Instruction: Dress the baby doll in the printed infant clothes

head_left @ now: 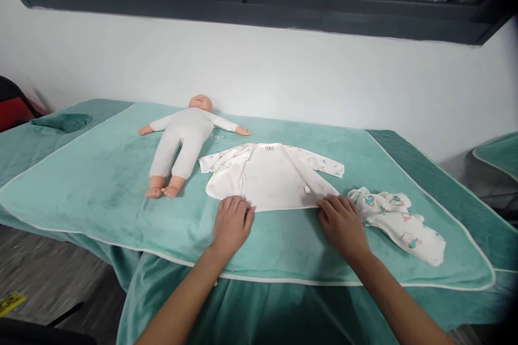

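Note:
A white baby shirt (275,180) with small prints on its sleeves lies spread open, its plain inside facing up and its sleeves stretched to both sides. My left hand (232,223) is closed at the lower left part of its hem, fingers curled over the cloth. At the lower right corner of the hem, my right hand (342,223) grips the cloth in the same way. Left of the shirt, a baby doll (182,135) in a white body suit lies on its back, arms spread. Printed baby pants (404,223), bunched up, lie just right of my right hand.
A light green mat (101,183) with white piping covers the bed, over a darker green cover (408,148). A dark green pillow (62,122) is at the far left. Behind stand a white wall (259,75) and a dark window frame (162,2).

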Motion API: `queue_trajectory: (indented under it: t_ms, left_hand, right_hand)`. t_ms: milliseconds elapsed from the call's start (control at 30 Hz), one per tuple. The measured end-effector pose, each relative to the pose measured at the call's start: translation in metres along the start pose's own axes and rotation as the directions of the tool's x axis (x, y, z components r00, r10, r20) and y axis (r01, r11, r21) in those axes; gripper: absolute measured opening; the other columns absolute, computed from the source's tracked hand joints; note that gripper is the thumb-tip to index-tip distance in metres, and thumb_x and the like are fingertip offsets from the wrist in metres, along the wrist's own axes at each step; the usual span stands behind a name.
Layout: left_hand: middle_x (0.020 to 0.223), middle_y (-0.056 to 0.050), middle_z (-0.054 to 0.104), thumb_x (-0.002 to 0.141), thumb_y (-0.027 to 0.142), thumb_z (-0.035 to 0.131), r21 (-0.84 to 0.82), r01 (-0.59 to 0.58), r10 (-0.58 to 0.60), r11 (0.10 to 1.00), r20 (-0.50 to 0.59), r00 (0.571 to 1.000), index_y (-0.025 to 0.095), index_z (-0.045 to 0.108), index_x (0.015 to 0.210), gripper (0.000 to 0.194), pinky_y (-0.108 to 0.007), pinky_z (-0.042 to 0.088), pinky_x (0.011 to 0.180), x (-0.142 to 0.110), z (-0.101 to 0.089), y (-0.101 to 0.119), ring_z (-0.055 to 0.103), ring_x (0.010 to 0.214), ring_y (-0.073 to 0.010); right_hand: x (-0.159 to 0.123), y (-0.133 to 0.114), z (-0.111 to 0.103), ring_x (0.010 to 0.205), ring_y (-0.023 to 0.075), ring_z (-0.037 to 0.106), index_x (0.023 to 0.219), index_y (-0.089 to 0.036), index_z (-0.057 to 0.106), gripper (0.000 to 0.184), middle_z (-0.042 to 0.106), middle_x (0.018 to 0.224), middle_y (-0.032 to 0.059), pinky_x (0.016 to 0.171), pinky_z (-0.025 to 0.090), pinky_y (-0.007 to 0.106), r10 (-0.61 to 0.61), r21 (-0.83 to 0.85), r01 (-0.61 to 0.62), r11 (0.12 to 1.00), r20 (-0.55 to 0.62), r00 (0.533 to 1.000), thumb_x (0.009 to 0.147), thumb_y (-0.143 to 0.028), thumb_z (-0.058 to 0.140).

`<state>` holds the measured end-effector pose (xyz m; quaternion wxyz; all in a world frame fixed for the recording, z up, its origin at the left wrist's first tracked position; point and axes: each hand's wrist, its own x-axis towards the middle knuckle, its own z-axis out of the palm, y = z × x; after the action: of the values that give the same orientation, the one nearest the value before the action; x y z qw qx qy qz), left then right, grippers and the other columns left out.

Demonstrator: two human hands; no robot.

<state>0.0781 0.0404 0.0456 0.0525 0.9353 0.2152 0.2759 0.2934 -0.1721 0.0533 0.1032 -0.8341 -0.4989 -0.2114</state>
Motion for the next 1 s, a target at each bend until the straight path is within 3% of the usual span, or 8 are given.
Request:
queue_trajectory:
  t_ms: [167, 333, 467, 600, 733, 800, 900, 1000]
  left_hand:
    - [0.093, -0.007, 0.064, 0.098, 0.027, 0.047, 0.015, 0.010, -0.010, 1.000, -0.003, 1.000, 0.019, 0.059, 0.087, 0.018, -0.040, 0.041, 0.084, -0.001, 0.001, 0.000, 0.052, 0.091, -0.0239]
    - [0.093, -0.007, 0.064, 0.097, 0.027, 0.047, 0.027, 0.018, -0.018, 0.999, 0.002, 1.000, 0.020, 0.059, 0.087, 0.017, -0.041, 0.041, 0.083, 0.000, 0.002, 0.001, 0.052, 0.090, -0.0244]
    - [0.093, -0.007, 0.064, 0.097, 0.026, 0.047, 0.032, 0.022, -0.022, 0.999, 0.001, 1.000, 0.020, 0.058, 0.087, 0.016, -0.042, 0.042, 0.083, 0.001, 0.001, 0.002, 0.052, 0.090, -0.0245]
    - [0.094, -0.007, 0.064, 0.097, 0.027, 0.048, 0.034, 0.027, -0.028, 0.999, 0.004, 1.000, 0.020, 0.058, 0.087, 0.015, -0.042, 0.042, 0.083, 0.002, 0.002, 0.002, 0.053, 0.091, -0.0252]
    - [0.094, -0.007, 0.064, 0.097, 0.026, 0.048, 0.040, 0.032, -0.032, 0.999, 0.001, 0.999, 0.021, 0.058, 0.087, 0.015, -0.042, 0.042, 0.083, 0.002, 0.002, 0.003, 0.053, 0.091, -0.0253]
    - [0.094, -0.007, 0.064, 0.097, 0.026, 0.048, 0.037, 0.032, -0.032, 0.999, -0.002, 0.999, 0.020, 0.058, 0.087, 0.015, -0.042, 0.042, 0.083, 0.001, 0.002, 0.003, 0.053, 0.091, -0.0253]
    - [0.094, -0.008, 0.064, 0.097, 0.026, 0.047, 0.032, 0.031, -0.030, 0.999, -0.003, 1.000, 0.021, 0.058, 0.087, 0.016, -0.042, 0.041, 0.083, 0.001, 0.002, 0.003, 0.053, 0.091, -0.0255]
    - [0.094, -0.008, 0.064, 0.097, 0.027, 0.046, 0.029, 0.033, -0.033, 0.999, 0.000, 0.999, 0.020, 0.058, 0.087, 0.016, -0.042, 0.041, 0.083, 0.001, 0.002, 0.002, 0.053, 0.092, -0.0256]
  right_hand:
    - [-0.007, 0.008, 0.002, 0.100, 0.0273, 0.057, 0.102, -0.022, 0.066, 0.019, 0.067, 0.102, 0.0100, 0.090, 0.043, 0.041, 0.065, 0.111, -0.063, 0.992, -0.011, 0.998, 0.095, -0.025, 0.048]
    - [0.003, 0.027, 0.011, 0.092, 0.0236, 0.059, 0.096, -0.023, 0.063, 0.025, 0.066, 0.097, 0.0083, 0.084, 0.046, 0.036, 0.270, 0.349, -0.257, 0.901, 0.012, 0.963, 0.098, -0.042, 0.047]
    - [0.019, 0.037, 0.016, 0.111, 0.0301, 0.054, 0.116, -0.020, 0.061, 0.035, 0.063, 0.119, 0.0136, 0.094, 0.043, 0.043, 0.300, 0.247, -0.284, 0.926, -0.029, 0.953, 0.094, -0.045, 0.051]
    - [0.040, 0.036, 0.015, 0.115, 0.0329, 0.055, 0.129, -0.018, 0.056, 0.047, 0.063, 0.126, 0.0148, 0.092, 0.043, 0.044, 0.301, 0.185, -0.316, 0.930, 0.107, 0.948, 0.091, -0.046, 0.054]
    - [0.065, 0.033, 0.008, 0.093, 0.0255, 0.065, 0.116, -0.019, 0.065, 0.044, 0.070, 0.107, 0.0093, 0.076, 0.046, 0.034, 0.440, 0.388, -0.533, 0.752, 0.308, 0.844, 0.087, -0.050, 0.056]
    - [0.075, 0.032, 0.004, 0.080, 0.0213, 0.064, 0.102, -0.019, 0.069, 0.041, 0.071, 0.091, 0.0046, 0.067, 0.044, 0.030, 0.421, 0.494, -0.582, 0.646, 0.405, 0.812, 0.084, -0.054, 0.056]
    - [0.083, 0.032, 0.001, 0.071, 0.0186, 0.060, 0.084, -0.019, 0.069, 0.044, 0.068, 0.077, 0.0014, 0.061, 0.041, 0.027, 0.313, 0.568, -0.552, 0.611, 0.467, 0.827, 0.085, -0.060, 0.052]
    - [0.084, 0.045, 0.008, 0.078, 0.0205, 0.061, 0.089, -0.019, 0.069, 0.041, 0.069, 0.086, 0.0053, 0.068, 0.044, 0.030, 0.399, 0.527, -0.536, 0.659, 0.360, 0.843, 0.087, -0.056, 0.050]
